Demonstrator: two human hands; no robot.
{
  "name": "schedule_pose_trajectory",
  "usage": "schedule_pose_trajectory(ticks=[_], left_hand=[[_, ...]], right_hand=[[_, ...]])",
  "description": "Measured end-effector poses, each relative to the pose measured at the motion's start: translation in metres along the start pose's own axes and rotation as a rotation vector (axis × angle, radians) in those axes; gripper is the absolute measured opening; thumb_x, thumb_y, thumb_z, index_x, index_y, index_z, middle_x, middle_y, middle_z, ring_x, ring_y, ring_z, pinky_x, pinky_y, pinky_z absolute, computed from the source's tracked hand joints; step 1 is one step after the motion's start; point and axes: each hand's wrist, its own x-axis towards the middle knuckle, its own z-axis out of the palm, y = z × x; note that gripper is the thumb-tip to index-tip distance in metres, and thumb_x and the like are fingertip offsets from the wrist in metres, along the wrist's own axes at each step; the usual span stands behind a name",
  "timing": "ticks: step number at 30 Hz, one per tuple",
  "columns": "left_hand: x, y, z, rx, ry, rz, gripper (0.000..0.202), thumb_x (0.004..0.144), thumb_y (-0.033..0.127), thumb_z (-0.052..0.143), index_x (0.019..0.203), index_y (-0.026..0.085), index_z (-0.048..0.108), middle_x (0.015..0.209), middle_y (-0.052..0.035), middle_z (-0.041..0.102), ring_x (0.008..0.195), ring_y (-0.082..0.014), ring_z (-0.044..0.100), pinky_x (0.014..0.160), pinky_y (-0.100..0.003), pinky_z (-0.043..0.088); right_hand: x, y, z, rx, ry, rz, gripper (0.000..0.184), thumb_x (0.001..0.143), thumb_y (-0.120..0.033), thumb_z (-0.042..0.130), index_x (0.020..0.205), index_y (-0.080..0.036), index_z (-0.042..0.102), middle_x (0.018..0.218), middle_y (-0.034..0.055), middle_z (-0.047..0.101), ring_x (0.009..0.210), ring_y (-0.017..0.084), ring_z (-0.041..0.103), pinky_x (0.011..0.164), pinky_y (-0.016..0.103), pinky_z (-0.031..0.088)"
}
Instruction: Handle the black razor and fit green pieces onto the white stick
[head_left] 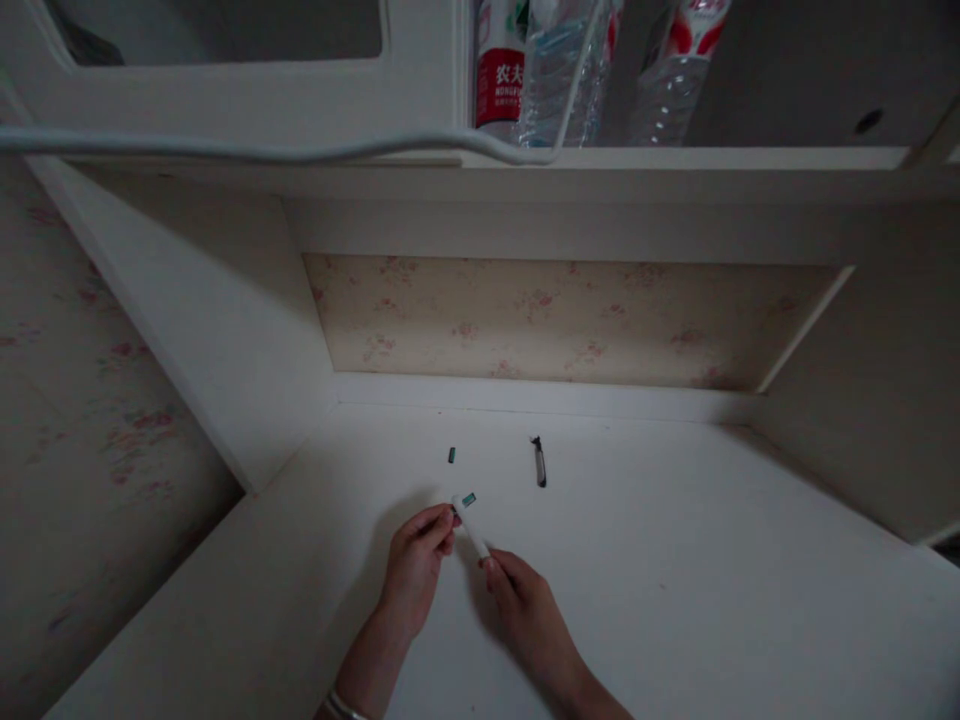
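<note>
Both my hands hold a short white tube-shaped piece (471, 527) just above a white desk (675, 580). My left hand (417, 563) pinches its far end, and my right hand (525, 603) pinches its near end. A small teal piece (469, 498) lies on the desk beside the tube's far tip. Farther back lie a tiny dark piece (451, 455) and a thin black clip-like part (540, 462). Neither of these is touched.
The desk sits in a white alcove with a floral back panel (570, 320). A shelf above holds plastic water bottles (555, 70). A white side panel (195, 320) rises at the left, with floral wallpaper (67, 400) beyond it.
</note>
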Motion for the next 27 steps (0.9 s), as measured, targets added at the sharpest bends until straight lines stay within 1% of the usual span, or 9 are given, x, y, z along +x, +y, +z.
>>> schedule_pose_trajectory(ticks=[3, 8, 10, 14, 16, 19, 22, 25, 27], left_hand=[[0.0, 0.0, 0.0, -0.002, -0.009, 0.002, 0.02, 0.063, 0.024, 0.076, 0.077, 0.012, 0.071, 0.073, -0.0041, 0.064, 0.062, -0.0088, 0.05, 0.057, -0.02, 0.039], [0.0, -0.001, 0.0, -0.009, 0.01, -0.006, 0.024, 0.061, 0.026, 0.078, 0.079, 0.012, 0.071, 0.075, -0.0063, 0.066, 0.062, -0.0095, 0.052, 0.056, -0.021, 0.038], [0.0, 0.0, 0.001, -0.007, 0.009, -0.002, 0.023, 0.061, 0.026, 0.078, 0.079, 0.013, 0.072, 0.074, -0.0055, 0.066, 0.062, -0.0093, 0.051, 0.056, -0.021, 0.038], [-0.001, 0.002, 0.002, 0.007, -0.014, 0.009, 0.018, 0.061, 0.024, 0.077, 0.073, 0.012, 0.071, 0.068, -0.0028, 0.062, 0.061, -0.0091, 0.049, 0.058, -0.021, 0.038], [-0.001, 0.001, 0.002, 0.01, -0.017, 0.013, 0.019, 0.062, 0.024, 0.076, 0.074, 0.011, 0.071, 0.07, -0.0035, 0.063, 0.062, -0.0094, 0.049, 0.058, -0.021, 0.039], [-0.001, -0.001, 0.001, 0.015, 0.007, 0.013, 0.022, 0.063, 0.026, 0.077, 0.078, 0.012, 0.071, 0.074, -0.0055, 0.065, 0.062, -0.0098, 0.051, 0.055, -0.02, 0.038], [-0.001, -0.002, 0.001, 0.005, 0.025, 0.006, 0.023, 0.061, 0.026, 0.078, 0.077, 0.012, 0.071, 0.073, -0.0062, 0.066, 0.062, -0.0096, 0.052, 0.055, -0.02, 0.037], [-0.001, -0.001, 0.003, -0.006, 0.05, -0.031, 0.027, 0.057, 0.026, 0.081, 0.077, 0.011, 0.071, 0.073, -0.0075, 0.067, 0.059, -0.0087, 0.052, 0.054, -0.019, 0.038], [-0.001, -0.001, 0.004, -0.008, 0.057, -0.053, 0.029, 0.055, 0.027, 0.082, 0.077, 0.011, 0.072, 0.073, -0.008, 0.067, 0.059, -0.0085, 0.052, 0.053, -0.019, 0.038]], right_hand=[[0.0, 0.0, 0.002, 0.004, -0.028, -0.026, 0.045, 0.089, -0.051, 0.039, 0.086, -0.016, 0.067, 0.074, 0.0029, 0.062, 0.069, 0.016, 0.054, 0.063, 0.024, 0.04], [0.004, 0.003, -0.002, -0.007, 0.106, 0.036, 0.046, 0.088, -0.053, 0.039, 0.084, -0.015, 0.065, 0.072, 0.003, 0.06, 0.065, 0.016, 0.051, 0.06, 0.024, 0.039], [0.004, 0.003, -0.002, -0.01, 0.082, 0.024, 0.045, 0.089, -0.051, 0.039, 0.085, -0.016, 0.065, 0.073, 0.0031, 0.061, 0.067, 0.016, 0.052, 0.062, 0.024, 0.04], [0.001, 0.001, 0.001, -0.011, -0.041, -0.046, 0.043, 0.09, -0.049, 0.039, 0.083, -0.016, 0.066, 0.074, 0.0024, 0.062, 0.07, 0.016, 0.054, 0.065, 0.024, 0.04], [0.001, 0.001, 0.0, -0.013, -0.042, -0.042, 0.043, 0.09, -0.049, 0.039, 0.083, -0.017, 0.066, 0.076, 0.0027, 0.062, 0.072, 0.017, 0.054, 0.066, 0.024, 0.04], [0.003, 0.005, -0.006, -0.01, 0.05, 0.016, 0.044, 0.089, -0.051, 0.039, 0.087, -0.016, 0.066, 0.075, 0.0032, 0.062, 0.07, 0.017, 0.054, 0.065, 0.025, 0.04], [0.006, 0.008, -0.016, -0.012, 0.133, 0.052, 0.046, 0.088, -0.053, 0.04, 0.091, -0.016, 0.066, 0.073, 0.0033, 0.06, 0.068, 0.017, 0.053, 0.061, 0.025, 0.04], [0.009, 0.012, -0.03, -0.04, 0.166, 0.026, 0.045, 0.088, -0.052, 0.042, 0.098, -0.017, 0.067, 0.073, 0.0031, 0.058, 0.069, 0.018, 0.054, 0.062, 0.026, 0.041], [0.013, 0.018, -0.045, -0.079, 0.197, 0.0, 0.044, 0.088, -0.05, 0.043, 0.106, -0.018, 0.066, 0.074, 0.0029, 0.058, 0.07, 0.018, 0.055, 0.064, 0.026, 0.043]])
